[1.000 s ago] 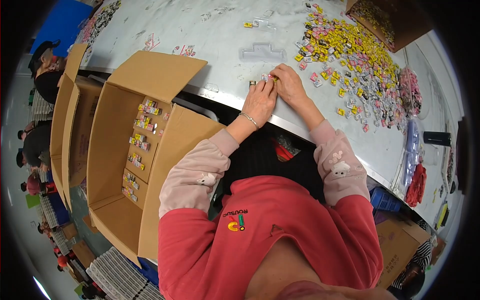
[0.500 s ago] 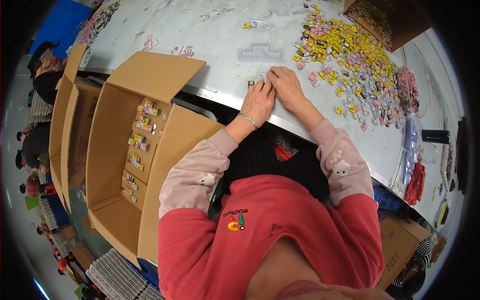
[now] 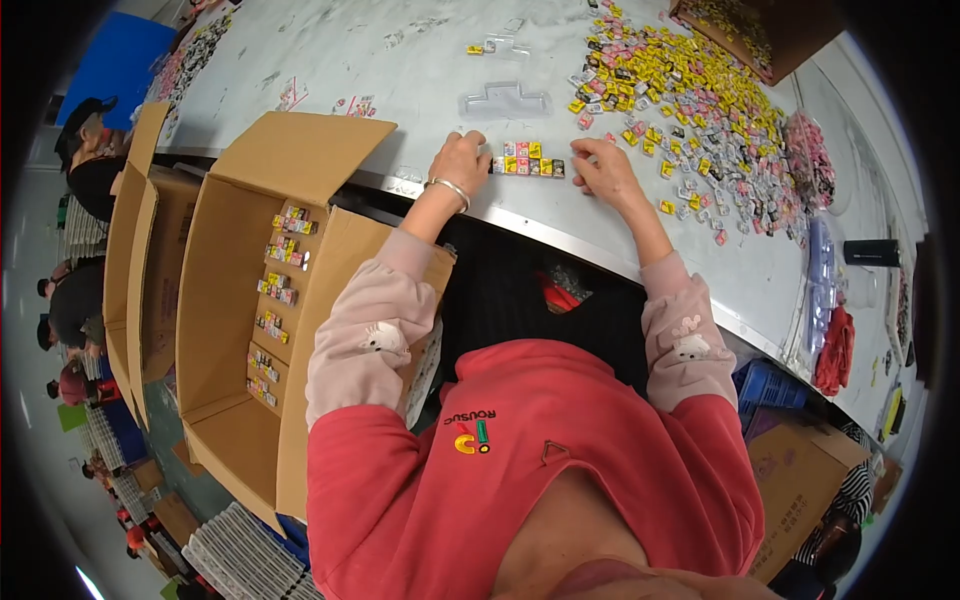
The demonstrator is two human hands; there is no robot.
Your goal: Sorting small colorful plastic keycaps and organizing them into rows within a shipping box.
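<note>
Two stacked rows of small printed boxes (image 3: 528,160) in yellow, pink, white and black stand together near the table's front edge. At their left end is my left hand (image 3: 460,163), fingers loosely bent and apart, its tips close to the end box; whether they touch it I cannot tell. Just off the right end, my right hand (image 3: 606,172) has bent, parted fingers and nothing visible in them. Behind the rows lies a clear stepped plastic tray (image 3: 506,102). A second clear tray (image 3: 508,46) is farther back, with a small yellow box (image 3: 475,49) beside it.
A large heap of small boxes (image 3: 660,85) spreads over the right of the table (image 3: 400,75). An open carton (image 3: 225,300) at my left holds several box groups. Another carton (image 3: 735,40) lies at the back right. A red cloth (image 3: 834,350) sits at far right.
My hands, together over the boxes before, have moved apart to either end. The grouped boxes they mostly covered now show as two stacked rows. The whole view has shifted slightly.
</note>
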